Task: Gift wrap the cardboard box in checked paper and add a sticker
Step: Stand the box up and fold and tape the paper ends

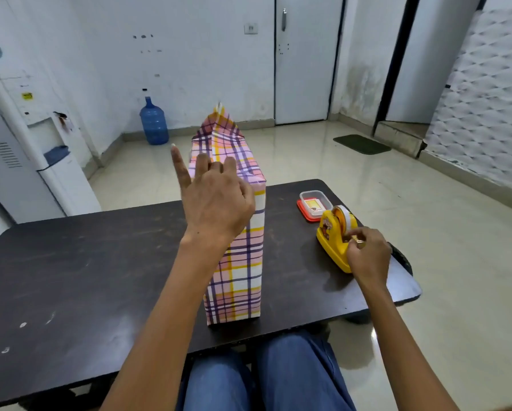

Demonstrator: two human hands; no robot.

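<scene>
Inside clear tub (304, 202), perhaps stickers (315, 205)

Trousers: blue denim trousers (293, 378), lightly creased, on both thighs below the hands.
Arms: bare, unsleeved, down to the left hand (216, 200) and right hand (367, 253).
Nail: pale tip on the left little finger.

dark table (85, 262): wrapped box (242, 262), tape dispenser (334, 241), container (315, 204)
</scene>
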